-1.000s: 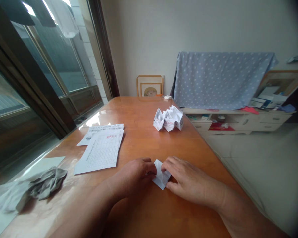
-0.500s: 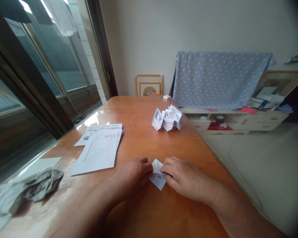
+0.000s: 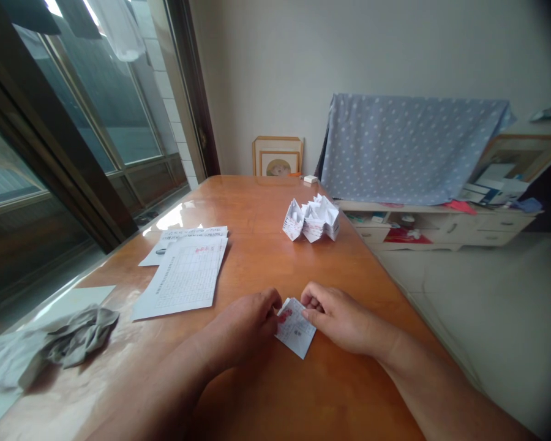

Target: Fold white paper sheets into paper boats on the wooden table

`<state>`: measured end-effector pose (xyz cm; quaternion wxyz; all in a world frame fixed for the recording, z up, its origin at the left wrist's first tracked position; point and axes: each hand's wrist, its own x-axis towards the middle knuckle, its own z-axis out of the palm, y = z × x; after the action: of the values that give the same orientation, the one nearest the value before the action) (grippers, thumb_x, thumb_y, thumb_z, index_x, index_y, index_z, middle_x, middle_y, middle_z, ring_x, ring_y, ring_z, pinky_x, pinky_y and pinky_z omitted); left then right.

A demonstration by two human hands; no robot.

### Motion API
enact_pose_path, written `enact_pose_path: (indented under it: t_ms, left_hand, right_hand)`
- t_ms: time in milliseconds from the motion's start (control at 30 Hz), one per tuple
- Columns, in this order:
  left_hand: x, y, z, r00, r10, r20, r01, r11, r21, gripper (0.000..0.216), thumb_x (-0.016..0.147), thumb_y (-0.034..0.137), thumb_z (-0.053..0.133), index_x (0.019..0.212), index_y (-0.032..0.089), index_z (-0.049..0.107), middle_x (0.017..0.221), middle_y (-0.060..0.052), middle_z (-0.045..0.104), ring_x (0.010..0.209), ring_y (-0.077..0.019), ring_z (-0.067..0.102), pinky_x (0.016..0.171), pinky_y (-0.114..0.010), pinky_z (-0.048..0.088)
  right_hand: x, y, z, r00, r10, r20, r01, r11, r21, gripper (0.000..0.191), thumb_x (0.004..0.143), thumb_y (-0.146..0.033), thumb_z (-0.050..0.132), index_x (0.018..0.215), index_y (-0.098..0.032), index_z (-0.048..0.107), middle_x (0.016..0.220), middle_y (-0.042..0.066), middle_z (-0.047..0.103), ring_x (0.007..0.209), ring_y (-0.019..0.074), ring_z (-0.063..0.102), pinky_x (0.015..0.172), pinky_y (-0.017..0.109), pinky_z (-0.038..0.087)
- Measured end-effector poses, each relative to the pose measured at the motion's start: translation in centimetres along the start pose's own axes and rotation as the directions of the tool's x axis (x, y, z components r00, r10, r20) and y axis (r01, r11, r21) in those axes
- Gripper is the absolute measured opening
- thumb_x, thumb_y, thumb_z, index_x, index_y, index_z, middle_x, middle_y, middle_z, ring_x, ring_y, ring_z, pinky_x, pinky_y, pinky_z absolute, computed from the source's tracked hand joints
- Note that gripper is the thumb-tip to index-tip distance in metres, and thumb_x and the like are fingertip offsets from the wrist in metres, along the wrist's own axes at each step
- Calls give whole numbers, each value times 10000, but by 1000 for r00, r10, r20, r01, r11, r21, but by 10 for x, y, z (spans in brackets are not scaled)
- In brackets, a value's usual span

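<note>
A small folded sheet of paper (image 3: 297, 329) with print and red marks lies at the table's near middle, one corner pointing toward me. At its left edge, my left hand (image 3: 256, 315) pinches the paper between curled fingers. My right hand (image 3: 333, 315) grips the upper right edge, thumb on top and fingers bent. Farther along the table stands a cluster of folded paper pieces (image 3: 313, 219), white with pointed tips.
Printed sheets (image 3: 190, 278) lie overlapped on the left of the wooden table (image 3: 252, 257). A crumpled grey cloth (image 3: 85, 334) sits nearer on the left. At the far end is a small white box (image 3: 310, 179). A low white cabinet (image 3: 463, 226) stands beyond the table.
The paper between my hands now shows a different face, a wider printed square with red marks instead of a mostly blank diamond. My right hand has moved slightly up and right.
</note>
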<state>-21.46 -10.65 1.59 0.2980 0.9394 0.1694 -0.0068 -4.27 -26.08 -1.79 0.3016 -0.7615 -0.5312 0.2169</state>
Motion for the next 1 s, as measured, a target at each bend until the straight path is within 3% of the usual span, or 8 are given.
enact_pose_path:
  t_ms: [200,667,1000]
  left_hand:
    - [5,0,3,996,-84,7,84,996,-3,96,893,267,489,957,214,537,800,-19,659,681,-166,577,564,-261,321]
    - [11,-2,12,995,-95,-7,95,993,76,121,912,333,464,944,219,485,800,-34,666,687,-187,612,566,-272,331]
    - [6,3,7,994,-104,19,102,992,69,89,863,214,468,950,215,488,859,-45,665,688,-177,606,562,-267,343]
  right_hand:
    - [1,-4,4,998,20,-61,-24,997,-73,54,902,-278,580,917,-245,540,858,-5,657,776,165,585,630,255,349]
    - [3,-5,12,993,71,-92,-77,995,-57,52,885,-247,570,911,-246,525,822,-10,640,732,159,570,612,262,346]
    - [5,0,14,994,64,-94,-64,998,-2,55,891,-242,574,904,-246,521,815,-29,633,739,146,588,626,261,375]
